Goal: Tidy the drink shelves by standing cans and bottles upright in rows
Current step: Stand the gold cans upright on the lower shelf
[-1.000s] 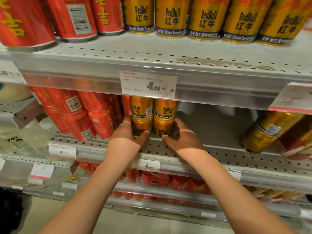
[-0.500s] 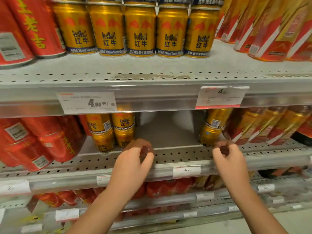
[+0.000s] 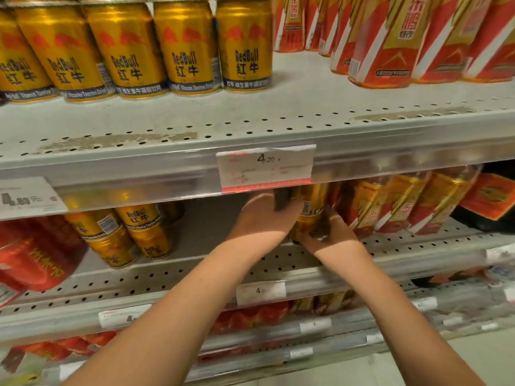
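Observation:
On the middle shelf (image 3: 195,274) a stack of gold Red Bull cans (image 3: 309,213) stands alone, right of centre. My left hand (image 3: 262,215) wraps its left side and my right hand (image 3: 328,232) presses its right side, so both hands clasp the stack. The top of the stack is hidden behind the price tag (image 3: 266,168). Further left on the same shelf stand two more stacks of gold Red Bull cans (image 3: 133,235), apart from my hands.
Red cans (image 3: 33,257) crowd the shelf's left end. Red-and-gold cans (image 3: 404,201) lean right of my hands. The upper shelf (image 3: 278,118) carries a row of upright gold cans (image 3: 184,48) and red-and-gold cans (image 3: 404,37). Lower shelves hold red packs (image 3: 250,316).
My view swung right. Both hands left the two gold stacks on the left, crossed the bare gap and closed around the lone gold stack on the right.

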### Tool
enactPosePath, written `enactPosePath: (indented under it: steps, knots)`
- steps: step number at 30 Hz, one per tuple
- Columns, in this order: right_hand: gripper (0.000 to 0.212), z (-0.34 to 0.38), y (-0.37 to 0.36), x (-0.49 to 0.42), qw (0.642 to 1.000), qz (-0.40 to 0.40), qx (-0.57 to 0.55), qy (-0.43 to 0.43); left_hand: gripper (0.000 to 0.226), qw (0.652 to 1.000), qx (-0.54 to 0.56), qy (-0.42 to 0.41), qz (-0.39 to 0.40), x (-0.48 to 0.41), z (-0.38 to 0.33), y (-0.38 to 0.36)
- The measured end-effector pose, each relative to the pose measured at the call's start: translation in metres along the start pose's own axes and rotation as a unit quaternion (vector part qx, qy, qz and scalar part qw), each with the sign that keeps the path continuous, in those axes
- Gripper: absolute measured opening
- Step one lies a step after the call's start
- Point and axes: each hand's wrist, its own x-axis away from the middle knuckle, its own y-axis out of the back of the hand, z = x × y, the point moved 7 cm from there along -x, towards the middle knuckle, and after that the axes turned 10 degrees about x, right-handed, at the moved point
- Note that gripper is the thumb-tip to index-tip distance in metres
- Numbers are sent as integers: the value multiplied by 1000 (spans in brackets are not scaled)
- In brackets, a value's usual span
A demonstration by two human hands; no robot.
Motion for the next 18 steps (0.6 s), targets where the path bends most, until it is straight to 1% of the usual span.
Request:
enactPosePath:
  steps: [2, 4, 5, 8, 10, 12, 14, 15, 16, 18]
  knots:
    - [62, -3, 0, -6, 999, 18, 33, 16, 18, 999, 35, -6, 16, 3, -6, -11]
    - [57, -4, 2, -10, 998, 26, 41, 33, 8, 999, 51, -11, 2, 4, -9, -17]
    - [60, -4, 3, -11, 998, 28, 41, 39, 9, 998, 54, -10, -9, 3, -10, -19]
    - [79, -3, 5, -15, 996, 22, 68, 55, 21, 998, 53, -6, -28, 0, -7, -23]
    - [85, -3, 5, -16, 994, 13, 88, 63, 30, 999, 38, -2, -34, 0, -4, -21]
    - [96, -2, 1, -14, 993, 10, 105, 58, 40, 999, 24, -3, -47, 1, -2, -18]
    - [113, -3, -4, -13, 992, 17, 117, 43, 44, 997, 16, -9, -70, 3, -1, -13]
    - [116, -3, -7, -13, 992, 19, 121, 39, 45, 997, 19, -13, -76, 5, 0, -10]
    - [115, -4, -8, -13, 991, 20, 123, 42, 47, 997, 25, -17, -76, 7, 3, -7]
    - [101, -2, -11, -13, 990, 27, 126, 59, 49, 997, 30, -20, -66, 10, 7, -1]
